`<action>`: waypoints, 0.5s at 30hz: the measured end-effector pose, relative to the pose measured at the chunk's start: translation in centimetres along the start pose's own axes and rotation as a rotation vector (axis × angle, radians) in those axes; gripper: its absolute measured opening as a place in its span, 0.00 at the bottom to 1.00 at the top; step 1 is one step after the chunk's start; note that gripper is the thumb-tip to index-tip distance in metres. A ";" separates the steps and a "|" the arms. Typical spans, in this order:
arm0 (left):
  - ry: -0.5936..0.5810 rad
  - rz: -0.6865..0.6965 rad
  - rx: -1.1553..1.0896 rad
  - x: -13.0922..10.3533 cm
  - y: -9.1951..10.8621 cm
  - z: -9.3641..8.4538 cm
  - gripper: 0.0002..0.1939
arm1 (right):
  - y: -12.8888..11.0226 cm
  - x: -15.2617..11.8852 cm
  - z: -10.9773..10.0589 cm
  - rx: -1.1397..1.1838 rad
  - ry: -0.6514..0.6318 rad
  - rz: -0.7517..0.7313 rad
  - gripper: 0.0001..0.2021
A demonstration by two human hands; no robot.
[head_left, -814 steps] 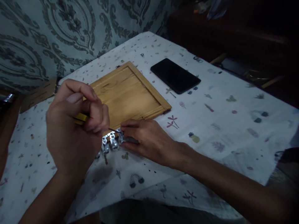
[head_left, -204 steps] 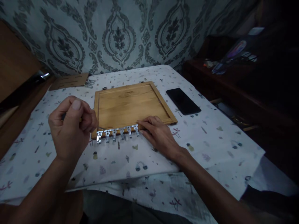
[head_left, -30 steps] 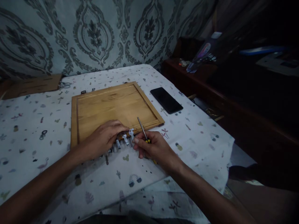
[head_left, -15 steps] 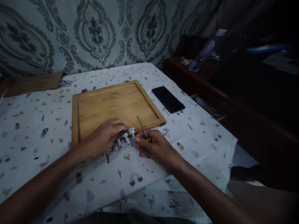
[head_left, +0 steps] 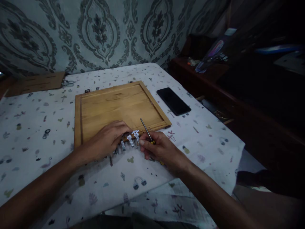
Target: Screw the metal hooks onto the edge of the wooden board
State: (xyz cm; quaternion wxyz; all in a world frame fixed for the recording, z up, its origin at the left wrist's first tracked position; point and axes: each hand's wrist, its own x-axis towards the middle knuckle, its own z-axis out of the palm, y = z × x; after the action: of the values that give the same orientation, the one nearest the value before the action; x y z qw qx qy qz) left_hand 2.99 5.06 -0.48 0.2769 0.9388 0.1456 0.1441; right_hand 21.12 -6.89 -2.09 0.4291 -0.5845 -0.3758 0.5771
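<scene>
A framed wooden board (head_left: 119,105) lies on the cloth-covered table. Along its front edge sits a row of several small shiny metal hooks (head_left: 130,140), some hidden behind my left hand (head_left: 107,138). That hand rests over the edge with curled fingers, its fingertips on the upper end of a hook; the thumb is out of sight. My right hand (head_left: 154,144) is closed around a screwdriver (head_left: 145,128) with a yellow and black handle, its shaft pointing up and left over the board. Right thumb and fingertips are at the lower end of the rightmost hook.
A black phone (head_left: 173,101) lies to the right of the board. Flat cardboard (head_left: 35,84) and scissors (head_left: 68,83) are at the back left. Beyond the right table edge stands dark wooden furniture (head_left: 186,71) with a clear bottle (head_left: 213,52). A patterned curtain (head_left: 107,31) hangs behind.
The whole view has shifted slightly, so things appear a little further right. Both hands keep the same pose at the hooks, and the screwdriver stays in my right hand.
</scene>
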 end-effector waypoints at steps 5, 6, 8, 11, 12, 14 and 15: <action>0.000 0.015 0.001 -0.1 -0.1 0.0 0.16 | -0.2 0.3 -0.2 0.001 -0.044 -0.003 0.10; -0.005 0.018 -0.001 -0.1 -0.2 0.0 0.17 | -0.2 0.3 -0.3 0.002 -0.051 -0.001 0.10; -0.022 0.021 -0.007 -0.1 -0.2 0.0 0.19 | -0.3 0.3 -0.4 -0.003 -0.060 0.006 0.10; -0.046 0.034 0.010 -0.1 0.0 0.1 0.23 | -0.5 0.3 -0.5 -0.015 -0.063 0.024 0.09; -0.052 0.042 0.025 -0.1 0.0 0.1 0.24 | -0.6 0.3 -0.5 -0.015 -0.064 0.035 0.09; -0.055 0.060 0.056 -0.1 0.1 0.1 0.26 | -0.7 0.2 -0.5 -0.006 -0.061 0.058 0.09; -0.058 0.066 0.067 -0.1 0.2 0.2 0.27 | -0.8 0.2 -0.5 -0.001 -0.058 0.068 0.08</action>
State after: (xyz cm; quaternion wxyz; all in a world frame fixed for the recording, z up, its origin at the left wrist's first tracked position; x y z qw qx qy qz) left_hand 3.03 4.82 -0.52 0.2444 0.9556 0.1115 0.1210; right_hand 21.63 -6.45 -1.44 0.3981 -0.5802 -0.3681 0.6078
